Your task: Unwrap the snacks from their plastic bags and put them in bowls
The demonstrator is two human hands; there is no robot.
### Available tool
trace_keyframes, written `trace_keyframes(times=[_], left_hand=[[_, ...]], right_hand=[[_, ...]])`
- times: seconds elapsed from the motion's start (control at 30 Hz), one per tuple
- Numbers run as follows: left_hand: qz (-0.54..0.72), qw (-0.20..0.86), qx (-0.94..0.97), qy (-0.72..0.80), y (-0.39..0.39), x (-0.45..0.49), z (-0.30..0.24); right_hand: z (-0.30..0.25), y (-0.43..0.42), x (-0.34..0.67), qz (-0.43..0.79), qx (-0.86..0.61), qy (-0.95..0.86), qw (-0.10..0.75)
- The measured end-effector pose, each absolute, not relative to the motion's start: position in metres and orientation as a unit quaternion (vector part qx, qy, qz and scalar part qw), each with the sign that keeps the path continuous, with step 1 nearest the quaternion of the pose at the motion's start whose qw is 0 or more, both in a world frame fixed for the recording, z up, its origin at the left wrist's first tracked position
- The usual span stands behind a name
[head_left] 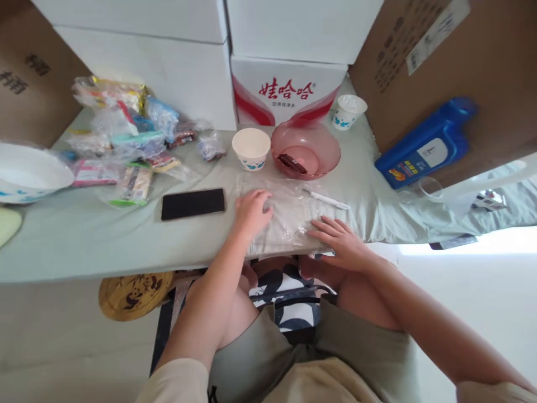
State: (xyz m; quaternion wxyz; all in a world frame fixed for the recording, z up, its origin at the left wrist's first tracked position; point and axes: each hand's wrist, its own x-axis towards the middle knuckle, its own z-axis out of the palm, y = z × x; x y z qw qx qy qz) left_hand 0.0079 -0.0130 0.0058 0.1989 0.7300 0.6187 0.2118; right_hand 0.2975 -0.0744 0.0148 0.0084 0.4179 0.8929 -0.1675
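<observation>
The left hand (252, 211), fingers loosely curled, and right hand (343, 244), fingers spread wide, rest on the clear plastic film (286, 217), seemingly pinning it flat.

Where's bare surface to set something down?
Free: pale green cloth in front of the flat black phone; between slim white pen and blue plastic bottle. Crowded: back left, colourful snack packets; centre, crumpled clear plastic between left hand and right hand.

Bright glare whitens the right-hand floor (474, 280).
</observation>
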Motion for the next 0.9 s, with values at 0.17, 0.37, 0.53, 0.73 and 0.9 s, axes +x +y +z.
trace_keyframes(times=[0.17,0.37,0.53,0.73,0.9], left_hand=[[0.271,0.201,0.763,0.551,-0.028,0.002,0.023],[0.128,0.268,0.835,0.463,-0.064,0.017,0.03],[0.251,0.391,0.727,0.505,-0.056,0.002,0.031],[0.338,0.521,0.597,0.508,-0.046,-0.025,0.031],[0.398,0.583,0.489,0.513,-0.042,-0.028,0.027]], right_hand=[[0.012,-0.061,0.301,-0.173,0.423,0.889,-0.033],[0.001,-0.053,0.308,-0.195,0.425,0.856,-0.223],[0.003,-0.048,0.31,-0.221,0.427,0.806,-0.346],[0.01,-0.052,0.316,-0.327,0.504,0.703,-0.38],[0.012,-0.052,0.32,-0.396,0.555,0.591,-0.431]])
